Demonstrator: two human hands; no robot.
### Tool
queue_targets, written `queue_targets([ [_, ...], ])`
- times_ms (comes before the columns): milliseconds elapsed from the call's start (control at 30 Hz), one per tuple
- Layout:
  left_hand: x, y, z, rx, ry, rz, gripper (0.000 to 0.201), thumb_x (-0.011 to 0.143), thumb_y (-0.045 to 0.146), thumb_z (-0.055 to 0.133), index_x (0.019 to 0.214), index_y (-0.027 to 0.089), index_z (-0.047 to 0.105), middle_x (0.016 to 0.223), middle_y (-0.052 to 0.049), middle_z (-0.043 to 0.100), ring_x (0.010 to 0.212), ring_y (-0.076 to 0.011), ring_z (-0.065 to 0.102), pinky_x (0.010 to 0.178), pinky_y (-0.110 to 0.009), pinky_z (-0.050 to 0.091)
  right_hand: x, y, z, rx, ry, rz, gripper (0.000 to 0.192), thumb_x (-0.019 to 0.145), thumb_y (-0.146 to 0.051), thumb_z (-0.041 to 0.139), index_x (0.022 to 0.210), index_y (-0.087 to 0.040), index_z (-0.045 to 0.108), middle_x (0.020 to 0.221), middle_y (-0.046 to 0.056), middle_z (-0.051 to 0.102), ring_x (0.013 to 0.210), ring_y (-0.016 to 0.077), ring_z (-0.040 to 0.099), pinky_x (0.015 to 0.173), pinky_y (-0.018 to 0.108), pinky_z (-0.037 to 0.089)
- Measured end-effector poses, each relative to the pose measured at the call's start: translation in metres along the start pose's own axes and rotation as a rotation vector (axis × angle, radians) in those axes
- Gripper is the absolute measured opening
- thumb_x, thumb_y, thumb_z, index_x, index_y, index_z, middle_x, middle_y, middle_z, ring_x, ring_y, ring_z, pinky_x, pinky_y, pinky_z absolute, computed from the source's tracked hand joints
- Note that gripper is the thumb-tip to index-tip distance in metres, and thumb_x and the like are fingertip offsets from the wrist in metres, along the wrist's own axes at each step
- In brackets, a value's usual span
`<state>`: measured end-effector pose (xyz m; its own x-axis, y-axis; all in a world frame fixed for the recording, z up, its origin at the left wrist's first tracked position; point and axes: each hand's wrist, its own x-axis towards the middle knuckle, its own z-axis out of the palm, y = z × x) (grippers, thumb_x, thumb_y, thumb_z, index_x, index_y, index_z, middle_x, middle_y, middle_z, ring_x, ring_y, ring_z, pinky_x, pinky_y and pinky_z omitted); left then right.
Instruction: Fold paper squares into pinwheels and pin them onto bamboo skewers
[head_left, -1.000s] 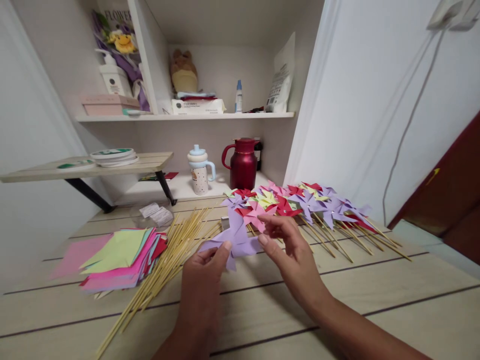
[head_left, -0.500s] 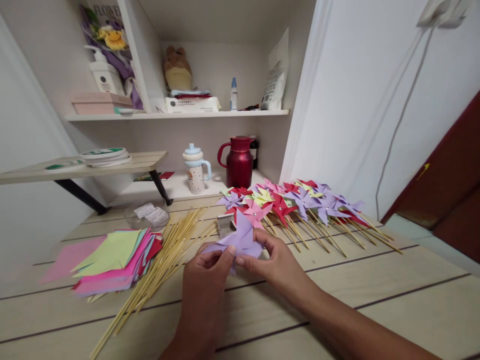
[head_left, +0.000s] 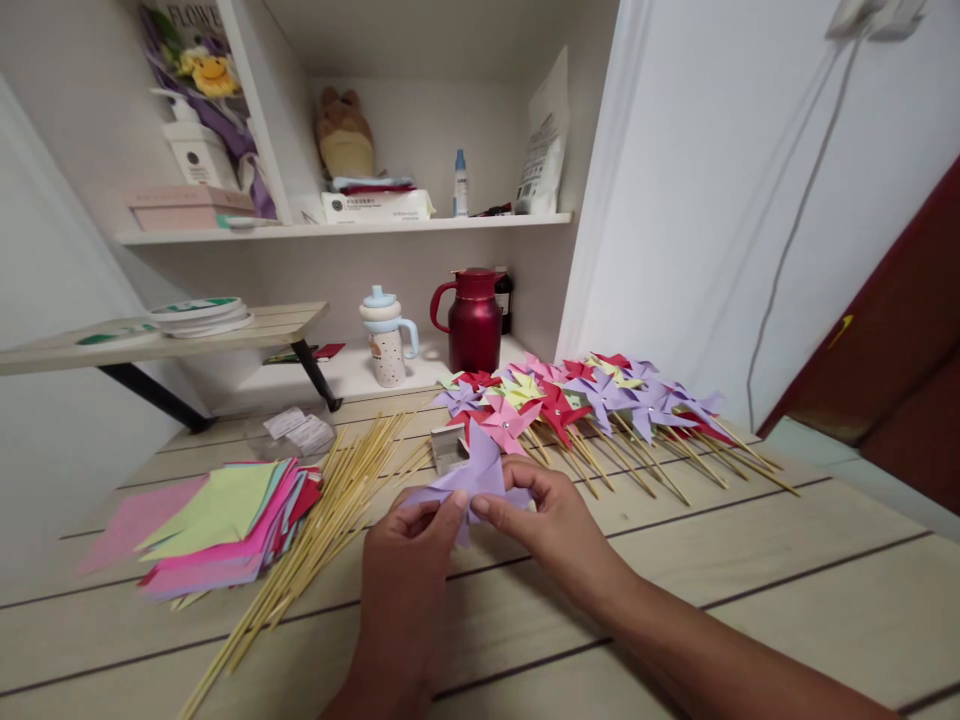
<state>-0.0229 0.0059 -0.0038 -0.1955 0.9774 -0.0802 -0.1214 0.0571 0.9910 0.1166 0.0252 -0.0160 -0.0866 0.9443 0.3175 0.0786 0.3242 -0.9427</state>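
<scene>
A lilac paper pinwheel (head_left: 480, 470) is held between my two hands above the front of the table, its blades folded and one pointing up. My left hand (head_left: 416, 535) pinches it from the left, thumb near the middle. From the right, my right hand (head_left: 544, 515) grips it with thumb and fingers closed. No stick shows on this pinwheel. Just behind it stands a small open box (head_left: 448, 447), partly covered by the paper. Finished pinwheels (head_left: 559, 410) on sticks lie in a heap behind my right hand.
Loose wooden sticks (head_left: 322, 530) lie left of my hands, beside a stack of coloured paper sheets (head_left: 217, 520). A clear container (head_left: 289, 432) sits behind the stack. At the back stand a red jug (head_left: 475, 325) and a speckled cup (head_left: 388, 350). A small raised shelf (head_left: 277, 325) is at left.
My right thumb has shifted slightly up on the lilac pinwheel, and its right blade looks more folded. The view has moved a little; both hands keep hold.
</scene>
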Motion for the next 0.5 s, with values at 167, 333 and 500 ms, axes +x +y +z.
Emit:
queue_targets([
  [167, 0.0018, -0.0031, -0.0014, 0.005, -0.005, -0.015, 0.022, 0.064, 0.038, 0.077, 0.070, 0.017, 0.077, 0.067, -0.002, 0.072, 0.063, -0.0143, 0.058, 0.062, -0.025, 0.044, -0.0025, -0.0007, -0.0012, 0.046, -0.031, 0.032, 0.014, 0.075, -0.027, 0.070, 0.067, -0.018, 0.064, 0.073, 0.000, 0.064, 0.074, 0.0170, 0.057, 0.075, 0.029, 0.043],
  [333, 0.0017, -0.0009, -0.0007, 0.001, 0.000, -0.047, 0.022, 0.061, 0.037, 0.079, 0.067, 0.016, 0.076, 0.064, -0.002, 0.071, 0.060, -0.0136, 0.057, 0.060, -0.024, 0.043, -0.0027, 0.0005, 0.0000, 0.128, -0.047, 0.090, 0.015, 0.074, -0.031, 0.072, 0.078, -0.017, 0.068, 0.076, 0.000, 0.064, 0.072, 0.0163, 0.056, 0.070, 0.028, 0.044],
  [500, -0.0004, 0.0034, 0.0000, 0.011, 0.003, -0.012, 0.021, 0.062, 0.037, 0.077, 0.067, 0.016, 0.076, 0.064, -0.002, 0.071, 0.061, -0.0143, 0.059, 0.061, -0.024, 0.044, -0.0002, 0.0016, -0.0006, 0.167, -0.046, 0.088, 0.019, 0.073, -0.034, 0.074, 0.081, -0.017, 0.070, 0.080, 0.002, 0.066, 0.077, 0.0181, 0.058, 0.073, 0.030, 0.045],
])
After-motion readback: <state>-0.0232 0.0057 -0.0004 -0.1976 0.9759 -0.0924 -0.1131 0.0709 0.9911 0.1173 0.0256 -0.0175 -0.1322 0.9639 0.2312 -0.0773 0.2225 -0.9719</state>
